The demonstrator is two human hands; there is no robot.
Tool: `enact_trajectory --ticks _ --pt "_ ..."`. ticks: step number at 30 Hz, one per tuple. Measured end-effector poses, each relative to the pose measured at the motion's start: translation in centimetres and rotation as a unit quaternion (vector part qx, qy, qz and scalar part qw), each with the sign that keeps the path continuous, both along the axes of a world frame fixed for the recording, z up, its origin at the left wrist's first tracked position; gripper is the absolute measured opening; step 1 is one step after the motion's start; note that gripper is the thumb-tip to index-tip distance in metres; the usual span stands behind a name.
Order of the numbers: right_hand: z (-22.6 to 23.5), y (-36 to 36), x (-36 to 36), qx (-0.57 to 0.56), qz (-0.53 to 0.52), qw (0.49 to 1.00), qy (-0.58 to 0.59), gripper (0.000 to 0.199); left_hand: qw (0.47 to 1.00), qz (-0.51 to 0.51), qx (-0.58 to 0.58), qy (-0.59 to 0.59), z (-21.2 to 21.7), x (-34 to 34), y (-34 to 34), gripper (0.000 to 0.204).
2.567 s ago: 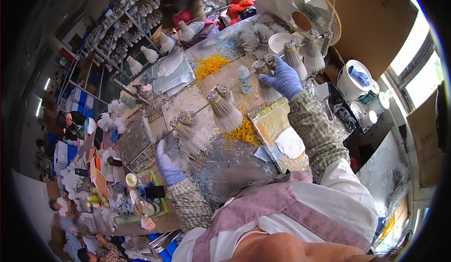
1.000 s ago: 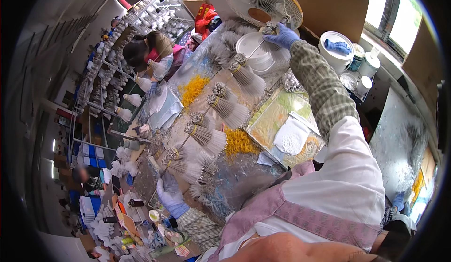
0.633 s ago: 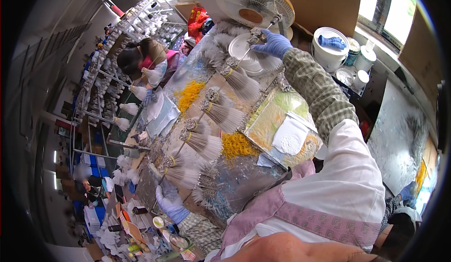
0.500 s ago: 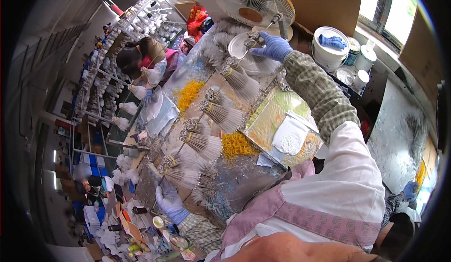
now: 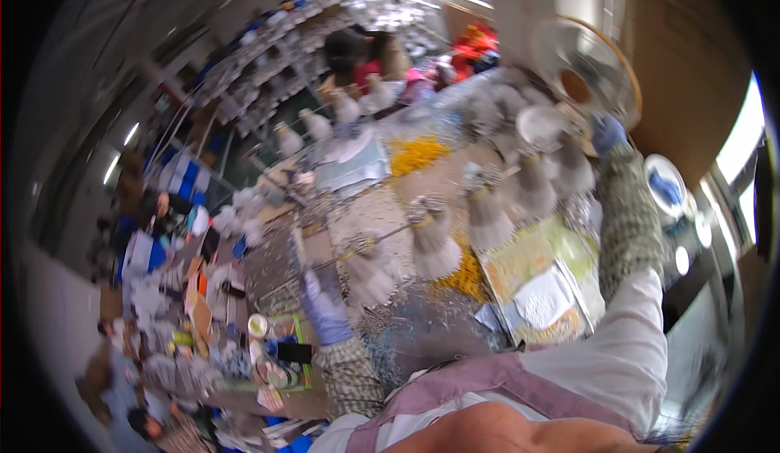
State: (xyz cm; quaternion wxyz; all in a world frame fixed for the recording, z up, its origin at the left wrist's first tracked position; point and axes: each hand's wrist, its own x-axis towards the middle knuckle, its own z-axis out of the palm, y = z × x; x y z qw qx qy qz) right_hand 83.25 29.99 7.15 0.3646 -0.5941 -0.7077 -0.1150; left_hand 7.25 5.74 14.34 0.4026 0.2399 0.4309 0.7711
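A thin rod (image 5: 388, 235) runs slantwise over the worktable, strung with several bundles of pale bristles (image 5: 436, 250). Yellow bands appear to bind the bundles near their gray, knobby tops; the bristles fan out toward me. At the rod's near left end is my left hand (image 5: 327, 311), in a blue-violet glove, its fingers closed on the rod. Far right, close to the fan, my gloved right hand (image 5: 608, 134) is closed about the other end, blurred by motion. Both arms are spread wide.
Yellow rubber bands lie in a far pile (image 5: 418, 154) and a near pile (image 5: 465, 278). A stained board (image 5: 528, 260) carries a white pad (image 5: 544, 299). A fan (image 5: 587, 71) and a white bucket (image 5: 666, 183) stand at right. Across the table, a person (image 5: 370, 59) works near several upright bundles.
My view has turned, so the table and fan appear farther right and the rod looks flatter. The picture is now blurred. Both hands keep to the rod's ends.
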Motion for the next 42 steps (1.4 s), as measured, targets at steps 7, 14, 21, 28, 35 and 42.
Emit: enact_trajectory --ticks 7,14,21,28,35,42 --pt "1.4 3.2 -4.9 -0.113 0.046 0.537 0.835 0.023 0.995 0.044 0.093 0.002 5.3 -3.3 2.1 0.020" --pt "8.8 -4.2 -21.4 -0.167 0.121 0.413 0.887 0.023 0.994 0.083 0.069 -0.003 7.5 -16.1 -5.6 0.027" --pt "13.3 -10.1 -31.6 -0.251 0.218 0.438 0.836 0.019 0.991 0.134 0.003 0.026 8.8 -21.2 -18.9 0.033" --pt "15.2 -11.4 -38.9 -0.364 0.252 0.477 0.760 0.018 0.968 0.237 -0.042 -0.074 6.6 -20.7 -33.3 0.030" --pt "18.1 -8.3 -43.7 -0.425 0.497 0.435 0.618 0.026 0.958 0.287 0.008 -0.010 9.4 -16.4 -47.1 0.027" --pt "21.4 -15.3 -52.6 -0.456 0.596 0.377 0.542 0.031 0.884 0.466 -0.037 -0.013 15.3 -11.3 -62.8 0.031"
